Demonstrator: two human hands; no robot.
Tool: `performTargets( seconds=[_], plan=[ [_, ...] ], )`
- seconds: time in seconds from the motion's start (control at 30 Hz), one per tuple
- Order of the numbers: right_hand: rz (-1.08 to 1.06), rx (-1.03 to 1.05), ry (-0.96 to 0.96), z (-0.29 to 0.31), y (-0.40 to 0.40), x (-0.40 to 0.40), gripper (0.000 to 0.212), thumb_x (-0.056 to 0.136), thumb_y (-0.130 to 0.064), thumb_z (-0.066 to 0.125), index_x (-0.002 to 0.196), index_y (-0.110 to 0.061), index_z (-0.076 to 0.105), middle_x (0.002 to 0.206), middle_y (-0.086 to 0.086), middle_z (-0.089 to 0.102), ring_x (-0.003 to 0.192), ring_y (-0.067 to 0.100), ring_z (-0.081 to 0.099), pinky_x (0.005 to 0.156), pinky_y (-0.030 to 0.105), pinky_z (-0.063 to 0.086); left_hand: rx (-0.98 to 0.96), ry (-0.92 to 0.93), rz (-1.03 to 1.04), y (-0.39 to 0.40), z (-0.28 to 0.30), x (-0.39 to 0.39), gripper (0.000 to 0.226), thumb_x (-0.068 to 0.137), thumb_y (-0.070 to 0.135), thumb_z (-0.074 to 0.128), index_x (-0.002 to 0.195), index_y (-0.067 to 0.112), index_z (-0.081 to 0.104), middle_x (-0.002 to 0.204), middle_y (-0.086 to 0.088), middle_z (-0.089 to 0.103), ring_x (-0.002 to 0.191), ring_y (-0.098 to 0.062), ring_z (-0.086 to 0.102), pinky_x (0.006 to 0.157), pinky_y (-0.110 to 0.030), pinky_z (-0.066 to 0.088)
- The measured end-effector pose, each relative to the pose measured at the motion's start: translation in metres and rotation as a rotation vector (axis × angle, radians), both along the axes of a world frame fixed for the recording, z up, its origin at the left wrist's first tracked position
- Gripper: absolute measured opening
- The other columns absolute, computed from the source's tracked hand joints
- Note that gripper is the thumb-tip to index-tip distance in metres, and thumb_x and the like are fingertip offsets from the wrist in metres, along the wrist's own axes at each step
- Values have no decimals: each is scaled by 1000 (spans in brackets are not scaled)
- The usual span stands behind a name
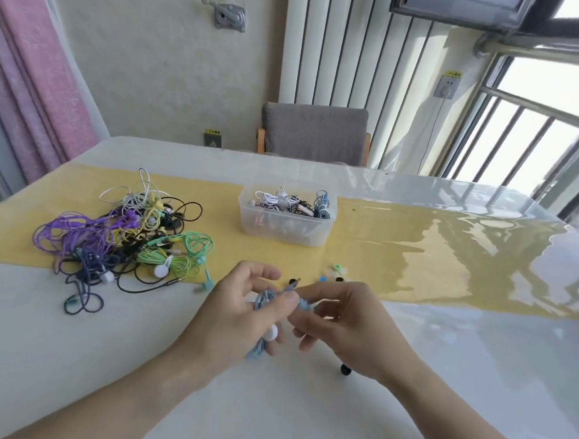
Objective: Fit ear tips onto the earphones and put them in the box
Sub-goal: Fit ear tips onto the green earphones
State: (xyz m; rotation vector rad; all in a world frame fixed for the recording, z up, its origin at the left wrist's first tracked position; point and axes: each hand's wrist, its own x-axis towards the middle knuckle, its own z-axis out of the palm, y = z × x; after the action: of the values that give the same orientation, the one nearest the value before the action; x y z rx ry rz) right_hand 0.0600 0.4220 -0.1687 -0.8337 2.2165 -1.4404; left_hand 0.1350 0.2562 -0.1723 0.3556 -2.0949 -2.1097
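Cable is the awkward part here: the light-blue coiled earphone set (265, 306) in your left hand (241, 313) looks thin, limp and nearly weightless, so it will sag and unwind unless your curled fingers keep the loops bunched as they do now, with a white round piece (272, 332) showing at the lower edge of the palm. Your right hand (339, 324) pinches a small pale-blue piece (305, 304) at the earphone's end; whether that is the bud or the ear tip, I cannot tell. Judge the silicone tips as soft and slippery, likely to spring away if squeezed hard, so take one by its skirt and hold the bud by its hard body, not by the wire. Loose green, blue and black ear tips (334, 274) lie on the yellow table runner (415, 247) just beyond your hands, and one black tip (345, 369) sits near your right wrist. The clear plastic box (286, 215), already holding coiled earphones, stands further back; the tangled pile of purple, green, black and white earphones (124, 236) lies to its left.
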Motion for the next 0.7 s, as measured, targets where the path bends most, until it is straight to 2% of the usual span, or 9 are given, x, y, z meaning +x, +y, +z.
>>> performTargets(
  seconds=[0.03,0.1,0.17,0.23,0.3,0.37,0.47,0.57,0.7],
  plan=[
    [-8,10,40,1,-1,2,10,90,-18,74,93,-26,79,72,-3,71,62,19,71,63,30,55,36,-56,-53,0,2,0,46,73,30,82,108,11,59,90,-13,68,56,-31,60,54,-35,49],
    [-21,-25,74,1,-4,5,10,87,-20,78,90,-29,81,73,-5,67,59,18,68,65,39,58,113,-107,-127,-2,5,0,44,78,31,74,104,-1,59,81,-18,68,54,-29,55,51,-33,48],
    [-31,-86,86,-1,-5,7,12,84,-17,80,86,-29,81,76,-4,65,63,24,65,65,45,59,209,-137,-184,-3,8,0,42,80,30,67,100,-6,58,77,-17,65,54,-28,55,49,-31,48],
    [-52,-121,116,-3,-5,7,14,82,-17,83,84,-30,81,79,-5,67,63,27,60,62,41,56,289,-170,-245,-5,10,0,38,83,30,64,96,-5,58,77,-16,62,56,-29,57,50,-32,50],
    [-61,-105,155,-1,-2,7,11,79,-21,85,86,-30,81,73,-7,71,54,15,55,55,29,48,311,-198,-276,-6,9,-1,35,84,29,63,95,-5,60,78,-17,62,59,-28,60,53,-32,52],
    [-65,-53,136,3,1,5,15,74,-24,89,86,-25,80,71,-7,74,53,8,59,54,29,48,315,-207,-273,-7,5,-1,30,82,24,64,93,-3,64,77,-17,64,61,-26,62,56,-30,54],
    [-62,-8,61,8,6,-5,30,63,-28,92,88,-20,78,83,-6,77,67,13,72,68,35,59,342,-209,-269,-8,2,-2,21,74,13,68,91,0,68,75,-15,64,62,-23,64,57,-28,54],
    [-7,-80,-40,9,10,-12,26,72,-20,88,95,-13,77,90,1,78,82,23,76,84,47,61,393,-180,-253,-7,2,-4,16,71,4,68,86,2,71,74,-14,65,61,-22,63,56,-27,54],
    [-23,-112,-17,7,10,-13,11,83,-15,80,94,-11,79,81,6,78,75,27,75,79,45,61,335,-174,-265,-7,2,-4,19,74,8,67,90,1,73,80,-16,67,67,-25,66,60,-29,56]
  ],
)
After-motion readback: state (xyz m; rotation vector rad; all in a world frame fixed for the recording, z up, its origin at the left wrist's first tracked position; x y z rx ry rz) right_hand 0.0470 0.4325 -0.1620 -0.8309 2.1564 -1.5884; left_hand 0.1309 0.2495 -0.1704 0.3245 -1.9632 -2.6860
